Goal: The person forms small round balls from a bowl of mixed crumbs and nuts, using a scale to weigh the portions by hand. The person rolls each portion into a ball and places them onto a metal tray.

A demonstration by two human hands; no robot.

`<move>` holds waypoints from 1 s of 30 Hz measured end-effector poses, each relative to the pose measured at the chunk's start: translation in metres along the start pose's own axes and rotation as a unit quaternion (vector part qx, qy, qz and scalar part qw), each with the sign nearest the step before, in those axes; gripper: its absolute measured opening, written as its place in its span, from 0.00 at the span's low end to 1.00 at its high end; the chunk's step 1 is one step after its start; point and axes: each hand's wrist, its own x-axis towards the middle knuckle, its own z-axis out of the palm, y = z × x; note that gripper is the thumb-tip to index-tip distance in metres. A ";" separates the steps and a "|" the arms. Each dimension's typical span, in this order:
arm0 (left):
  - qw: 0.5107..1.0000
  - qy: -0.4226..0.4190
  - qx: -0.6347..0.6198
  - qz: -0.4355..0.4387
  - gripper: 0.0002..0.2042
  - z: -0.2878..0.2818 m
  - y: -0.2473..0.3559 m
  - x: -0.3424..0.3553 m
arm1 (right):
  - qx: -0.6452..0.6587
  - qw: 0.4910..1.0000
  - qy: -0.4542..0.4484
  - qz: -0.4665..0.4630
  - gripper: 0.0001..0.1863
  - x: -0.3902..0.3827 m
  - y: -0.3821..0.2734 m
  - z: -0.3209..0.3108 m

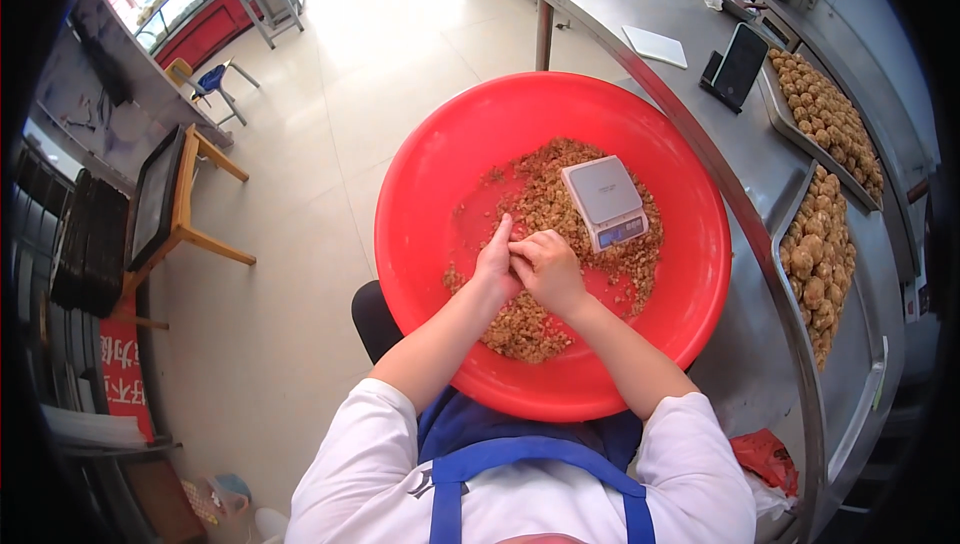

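A large red basin holds loose brown crumbly mixture, with a small pale digital scale resting on the mixture toward the back right. My left hand is over the middle of the basin, cupped with its thumb pointing up. My right hand is pressed against it, fingers bent and pinched into the left palm. Whatever they hold between them is hidden by the fingers. Both hands are just left of and below the scale.
At right, a steel counter bears two trays of round balls, a phone on a stand and a white flat item. Left stand a wooden rack with dark trays and a chair. A red bag lies lower right.
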 end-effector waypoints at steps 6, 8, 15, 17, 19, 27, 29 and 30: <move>0.989 0.015 0.139 0.056 0.20 0.004 0.005 -0.006 | 0.012 0.999 0.017 0.025 0.04 0.006 0.000 -0.011; 0.992 0.031 0.114 0.051 0.19 0.011 0.011 -0.013 | 0.094 0.978 0.081 0.170 0.07 0.008 0.008 -0.016; 0.990 -0.078 -0.008 -0.113 0.42 0.009 -0.005 -0.009 | 0.056 0.989 0.086 0.108 0.14 0.003 0.029 0.005; 0.959 -0.247 0.013 -0.140 0.44 0.023 0.000 -0.027 | 0.074 0.993 0.037 0.088 0.16 0.014 0.037 -0.001; 0.959 -0.232 0.075 -0.147 0.47 0.012 -0.004 -0.014 | -0.035 0.983 -0.102 0.151 0.17 0.032 0.057 -0.009; 0.270 -0.201 0.938 0.079 0.30 -0.017 -0.045 -0.014 | -0.272 0.941 0.130 0.151 0.18 0.022 0.205 -0.010; 0.222 -0.198 0.955 -0.024 0.24 -0.026 -0.045 -0.017 | -0.182 0.971 0.093 0.127 0.20 0.035 0.152 -0.016; 0.138 -0.283 0.946 -0.073 0.20 -0.019 -0.045 -0.023 | -0.141 0.981 0.059 0.115 0.19 0.034 0.119 -0.023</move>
